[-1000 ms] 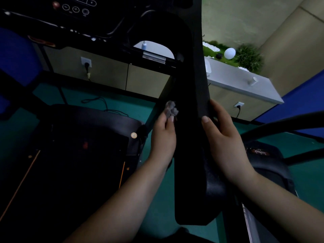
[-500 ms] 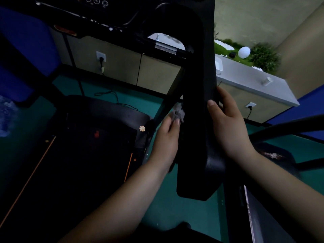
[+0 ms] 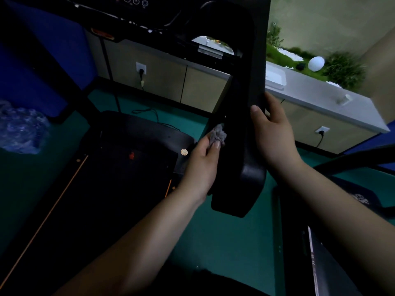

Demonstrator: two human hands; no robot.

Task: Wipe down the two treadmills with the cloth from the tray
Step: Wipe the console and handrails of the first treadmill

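Note:
A black treadmill fills the left and centre; its belt deck lies low and its console is at the top. Its right handrail runs down the middle as a wide black bar. My left hand grips a small grey cloth and presses it against the handrail's left side. My right hand grips the handrail's right edge, thumb on the front face. A second treadmill's rail and deck edge show at the right.
A teal floor lies between the two machines. Beige cabinets with wall sockets stand behind, topped by a white counter with a white tray and green plants. A crumpled plastic bag sits at the left.
The view has shifted, so the handrail and both hands sit a little further right and higher in frame. My left hand with the cloth stays against the handrail's left side; my right hand keeps its grip.

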